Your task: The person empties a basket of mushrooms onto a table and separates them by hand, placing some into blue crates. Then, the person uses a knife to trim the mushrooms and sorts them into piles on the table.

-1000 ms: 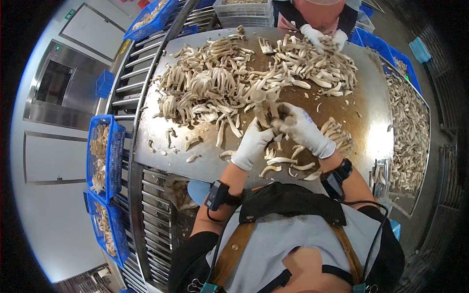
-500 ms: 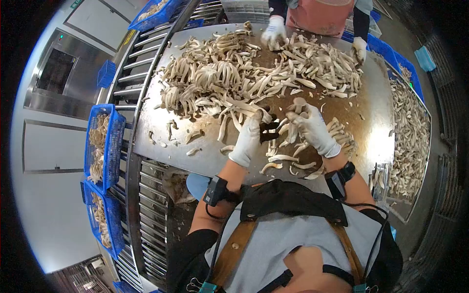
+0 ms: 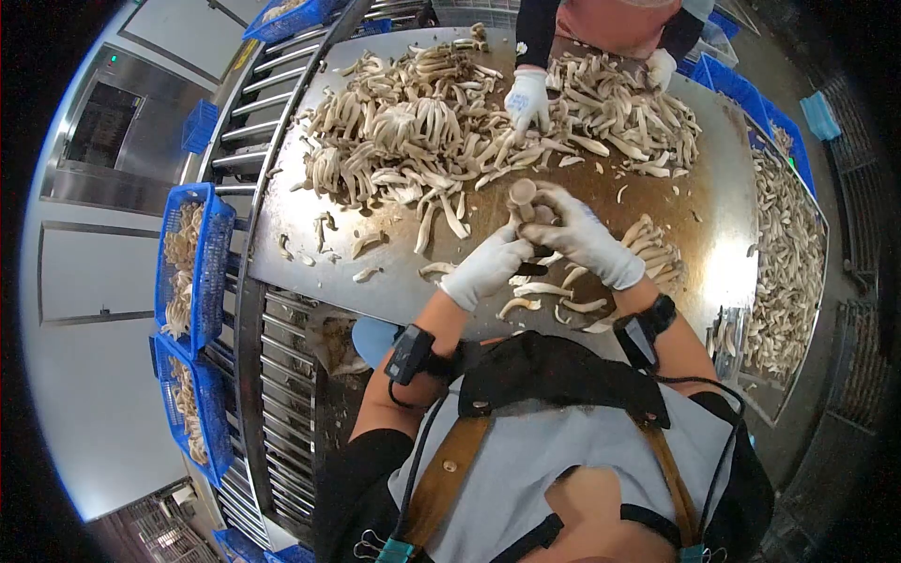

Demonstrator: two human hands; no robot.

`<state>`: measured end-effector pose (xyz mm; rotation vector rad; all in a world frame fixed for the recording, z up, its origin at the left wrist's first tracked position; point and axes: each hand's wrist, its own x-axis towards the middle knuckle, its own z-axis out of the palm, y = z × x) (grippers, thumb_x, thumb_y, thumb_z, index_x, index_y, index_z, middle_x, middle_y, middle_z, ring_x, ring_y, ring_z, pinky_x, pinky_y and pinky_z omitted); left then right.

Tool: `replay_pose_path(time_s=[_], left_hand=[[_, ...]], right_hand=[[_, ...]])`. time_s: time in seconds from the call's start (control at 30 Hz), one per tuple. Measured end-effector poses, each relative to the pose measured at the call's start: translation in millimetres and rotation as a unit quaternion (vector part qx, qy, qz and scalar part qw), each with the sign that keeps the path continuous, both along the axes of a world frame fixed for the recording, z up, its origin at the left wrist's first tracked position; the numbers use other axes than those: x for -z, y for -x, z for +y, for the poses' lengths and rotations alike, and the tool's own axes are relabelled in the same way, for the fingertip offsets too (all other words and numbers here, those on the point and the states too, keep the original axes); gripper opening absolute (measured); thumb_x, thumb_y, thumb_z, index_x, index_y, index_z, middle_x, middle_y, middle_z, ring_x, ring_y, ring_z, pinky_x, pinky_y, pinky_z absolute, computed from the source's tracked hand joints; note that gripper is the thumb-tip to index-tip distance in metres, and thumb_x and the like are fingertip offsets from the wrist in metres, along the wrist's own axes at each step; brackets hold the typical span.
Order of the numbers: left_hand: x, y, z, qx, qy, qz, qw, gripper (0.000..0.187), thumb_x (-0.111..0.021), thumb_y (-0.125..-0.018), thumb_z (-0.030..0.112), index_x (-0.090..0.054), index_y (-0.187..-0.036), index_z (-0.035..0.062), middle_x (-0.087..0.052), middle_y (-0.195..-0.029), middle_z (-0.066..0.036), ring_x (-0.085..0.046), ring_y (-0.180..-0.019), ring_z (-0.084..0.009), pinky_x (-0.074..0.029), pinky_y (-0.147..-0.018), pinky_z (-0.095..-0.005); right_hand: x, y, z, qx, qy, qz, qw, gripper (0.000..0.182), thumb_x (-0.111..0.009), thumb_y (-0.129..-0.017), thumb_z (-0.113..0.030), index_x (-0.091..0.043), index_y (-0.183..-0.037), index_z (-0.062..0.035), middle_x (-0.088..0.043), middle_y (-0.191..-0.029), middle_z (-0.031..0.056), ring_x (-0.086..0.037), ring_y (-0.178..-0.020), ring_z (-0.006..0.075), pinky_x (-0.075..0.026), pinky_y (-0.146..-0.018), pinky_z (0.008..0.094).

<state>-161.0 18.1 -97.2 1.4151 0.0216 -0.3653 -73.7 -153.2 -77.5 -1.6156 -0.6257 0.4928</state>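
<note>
My white-gloved right hand (image 3: 584, 241) is closed around a few mushrooms, one round brownish cap (image 3: 522, 192) sticking up past the fingers. My left hand (image 3: 490, 266), also gloved in white, meets it from the left, its fingers closed against the same mushrooms. Under the fingertips shows a small black piece (image 3: 533, 268) whose kind I cannot make out. Loose pale mushrooms (image 3: 542, 290) lie on the metal table (image 3: 319, 286) just below my hands. A small heap of mushrooms (image 3: 654, 251) sits beside my right wrist.
A large mushroom pile (image 3: 399, 127) covers the table's far side. Across from me a co-worker's gloved hand (image 3: 527, 101) touches it. Blue baskets (image 3: 225, 253) of mushrooms stand left on a roller conveyor (image 3: 286, 403). A mushroom-filled tray (image 3: 784, 272) is at right.
My hands have come together; the right moved left with its mushrooms, and the left moved slightly right. The co-worker's hand on the left side of their body reached nearer to me.
</note>
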Motion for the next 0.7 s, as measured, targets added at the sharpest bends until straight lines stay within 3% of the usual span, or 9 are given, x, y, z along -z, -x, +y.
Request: replay_pose_path(time_s=[0.03,0.13,0.23,0.33,0.4,0.5,0.63,0.67,0.7], left_hand=[[1,-1,-2,-0.007,0.022,0.011,1.000,0.036,-0.051,-0.091,0.010,-0.050,-0.126,0.0023,-0.060,-0.111,-0.005,-0.057,-0.100,-0.0140,-0.048,-0.089,-0.0295],[-15,-4,-11,-0.109,0.272,0.075,0.953,0.037,-0.050,-0.093,0.009,-0.047,-0.129,0.0019,-0.061,-0.112,-0.007,-0.063,-0.095,-0.0178,-0.054,-0.088,-0.0326],[-10,-4,-7,-0.157,0.325,0.077,0.929,0.033,-0.051,-0.096,0.010,-0.047,-0.128,0.0025,-0.061,-0.108,-0.007,-0.064,-0.095,-0.0204,-0.056,-0.086,-0.0366],[-35,-14,-11,-0.265,0.300,0.071,0.913,0.026,-0.053,-0.097,0.010,-0.051,-0.122,0.0057,-0.060,-0.105,-0.007,-0.064,-0.094,-0.0185,-0.057,-0.083,-0.0362],[-32,-14,-12,-0.249,0.269,0.035,0.930,0.028,-0.055,-0.096,0.011,-0.051,-0.123,0.0046,-0.062,-0.106,-0.007,-0.064,-0.093,-0.0175,-0.057,-0.080,-0.0333],[-39,-9,-13,-0.198,0.228,0.049,0.952,0.031,-0.057,-0.095,0.012,-0.051,-0.125,0.0018,-0.063,-0.109,-0.009,-0.065,-0.091,-0.0172,-0.055,-0.080,-0.0296],[-19,-23,10,-0.318,0.242,0.067,0.914,0.033,-0.059,-0.094,0.014,-0.052,-0.123,0.0005,-0.065,-0.103,-0.010,-0.065,-0.088,-0.0168,-0.054,-0.080,-0.0298],[-13,-25,20,-0.322,0.188,0.021,0.928,0.040,-0.060,-0.092,0.019,-0.050,-0.124,-0.0026,-0.065,-0.101,-0.012,-0.065,-0.089,-0.0188,-0.054,-0.081,-0.0303],[-1,-29,29,-0.303,0.020,0.006,0.953,0.048,-0.061,-0.090,0.022,-0.048,-0.128,-0.0036,-0.065,-0.106,-0.015,-0.064,-0.095,-0.0233,-0.052,-0.086,-0.0324]], right_hand=[[10,1,4,-0.024,0.030,-0.048,0.998,0.044,-0.075,-0.084,-0.016,-0.056,-0.120,0.0000,-0.062,-0.118,0.0105,-0.062,-0.085,0.0104,-0.049,-0.076,0.0223],[-22,3,7,0.004,-0.075,0.193,0.978,0.038,-0.071,-0.087,-0.015,-0.057,-0.120,-0.0011,-0.064,-0.110,0.0085,-0.059,-0.081,0.0091,-0.048,-0.070,0.0222],[2,4,14,0.073,-0.096,0.121,0.985,0.030,-0.068,-0.090,-0.012,-0.056,-0.116,-0.0027,-0.064,-0.089,0.0043,-0.055,-0.072,0.0069,-0.048,-0.061,0.0237],[-5,0,14,0.121,-0.105,0.130,0.978,0.022,-0.068,-0.088,-0.008,-0.054,-0.104,-0.0035,-0.062,-0.082,0.0038,-0.057,-0.070,0.0078,-0.047,-0.060,0.0218],[-8,5,16,0.144,-0.162,0.171,0.961,0.022,-0.068,-0.089,-0.007,-0.054,-0.104,-0.0029,-0.063,-0.083,0.0039,-0.059,-0.071,0.0084,-0.048,-0.062,0.0213],[-36,11,9,0.143,-0.075,0.135,0.978,0.022,-0.068,-0.089,-0.007,-0.055,-0.105,-0.0017,-0.063,-0.083,0.0052,-0.061,-0.074,0.0091,-0.048,-0.063,0.0211],[-24,1,-1,0.110,-0.206,0.154,0.960,0.021,-0.068,-0.088,-0.007,-0.056,-0.104,0.0021,-0.065,-0.091,0.0111,-0.065,-0.079,0.0177,-0.054,-0.072,0.0265],[-41,2,-6,0.037,-0.275,0.160,0.947,0.022,-0.065,-0.090,-0.010,-0.055,-0.104,0.0038,-0.065,-0.100,0.0126,-0.067,-0.086,0.0212,-0.054,-0.081,0.0305],[-18,-11,-4,0.066,-0.171,0.105,0.977,0.031,-0.066,-0.089,-0.013,-0.052,-0.111,0.0051,-0.064,-0.105,0.0159,-0.066,-0.094,0.0245,-0.053,-0.086,0.0333]])
